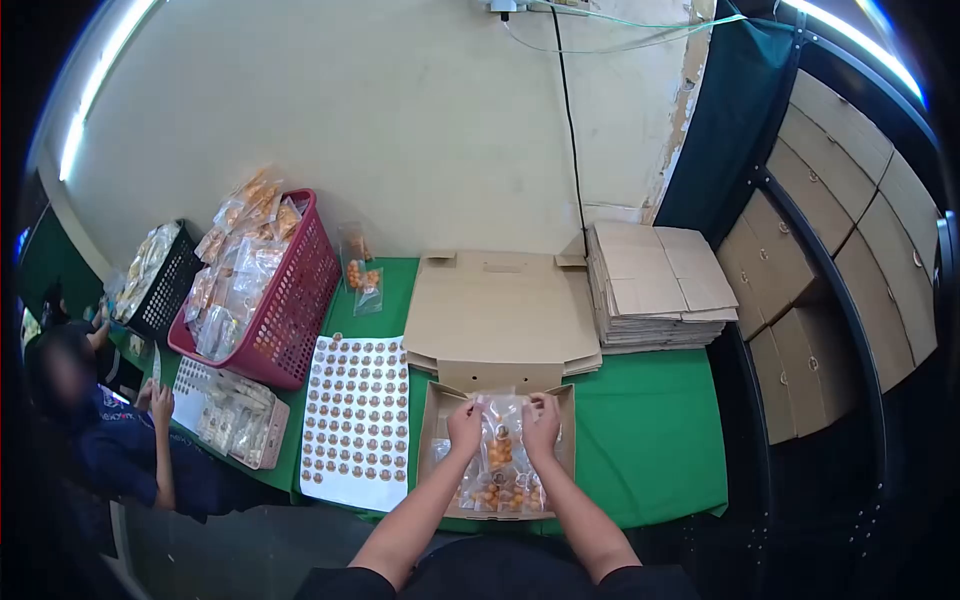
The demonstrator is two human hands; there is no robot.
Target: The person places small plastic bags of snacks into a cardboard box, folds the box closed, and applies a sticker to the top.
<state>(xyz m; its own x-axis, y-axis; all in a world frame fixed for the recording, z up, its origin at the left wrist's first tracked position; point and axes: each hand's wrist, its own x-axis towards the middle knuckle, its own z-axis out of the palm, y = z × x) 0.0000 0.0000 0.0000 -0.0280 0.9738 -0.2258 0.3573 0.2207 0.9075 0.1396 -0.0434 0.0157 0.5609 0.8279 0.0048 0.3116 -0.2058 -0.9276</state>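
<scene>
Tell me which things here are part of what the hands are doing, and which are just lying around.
In use: left hand, right hand, clear snack packet, open cardboard box.

Lying about: sticker sheet, red basket, stack of flat cartons, black basket, white tray.

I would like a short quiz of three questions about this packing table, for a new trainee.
1. True or false: both hands are on a clear bag that lies in an open cardboard box.
2. What lies directly left of that box? A) a sticker sheet B) a red basket C) a stack of flat cardboard
3. What colour is the cloth on the table?

Key:
1. True. The left hand and right hand both pinch the bag's top.
2. A, the sticker sheet.
3. Green, see the table cloth.
</scene>
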